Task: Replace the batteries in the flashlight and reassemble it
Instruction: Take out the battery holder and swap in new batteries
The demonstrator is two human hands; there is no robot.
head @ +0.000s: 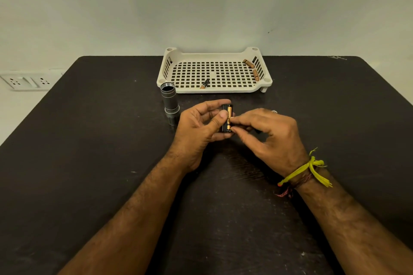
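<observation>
My left hand [199,125] grips a black battery holder [225,118] upright above the table, thumb across its front. A gold battery [230,116] lies in the holder's side slot. My right hand [268,134] pinches that battery with thumb and forefinger. The grey flashlight body [170,101] stands on end to the left, its open end up. A black and gold battery [205,84] lies in the white tray [214,90], and two brownish batteries [252,69] rest against the tray's right wall.
The dark table [89,163] runs to a pale wall behind the tray. A white socket plate [26,80] sits off the table's left edge. A yellow thread band is tied around my right wrist.
</observation>
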